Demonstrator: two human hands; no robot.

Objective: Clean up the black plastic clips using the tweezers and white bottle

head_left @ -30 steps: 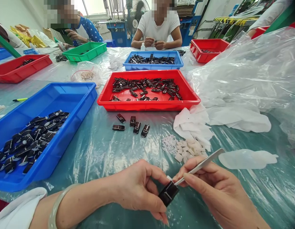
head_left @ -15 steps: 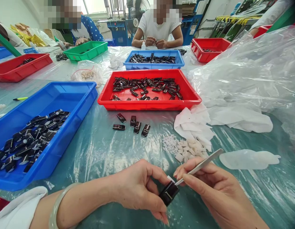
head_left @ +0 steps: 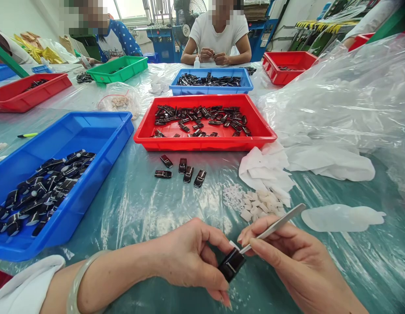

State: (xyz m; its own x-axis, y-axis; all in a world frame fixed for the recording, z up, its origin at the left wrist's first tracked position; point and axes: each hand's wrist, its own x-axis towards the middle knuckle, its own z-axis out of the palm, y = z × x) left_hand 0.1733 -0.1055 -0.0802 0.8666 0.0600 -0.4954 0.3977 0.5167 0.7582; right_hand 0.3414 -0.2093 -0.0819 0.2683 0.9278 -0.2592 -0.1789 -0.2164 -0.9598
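Near the bottom centre, my left hand (head_left: 197,257) grips a glossy black piece (head_left: 232,264) between thumb and fingers. A small white bit (head_left: 234,245) shows at the piece's upper end. My right hand (head_left: 287,253) is closed round a thin metal tool (head_left: 280,221), whose tip touches the top edge of the black piece. Beyond the hands lie small clear bits (head_left: 234,197) and a heap of off-white chips (head_left: 259,205). Several loose black pieces (head_left: 188,174) rest on the green plastic-covered table (head_left: 150,209).
A red tray (head_left: 205,144) of black pieces stands ahead, a blue tray (head_left: 100,174) at left, another blue tray (head_left: 211,90) behind. White cloth (head_left: 266,170), a translucent flat piece (head_left: 342,218) and plastic sheeting (head_left: 339,100) lie right. People sit across the table.
My hands, the black piece and the tool have hardly moved. Across the table at the left, the person in the blue starred sleeve has shifted posture, leaning slightly back.
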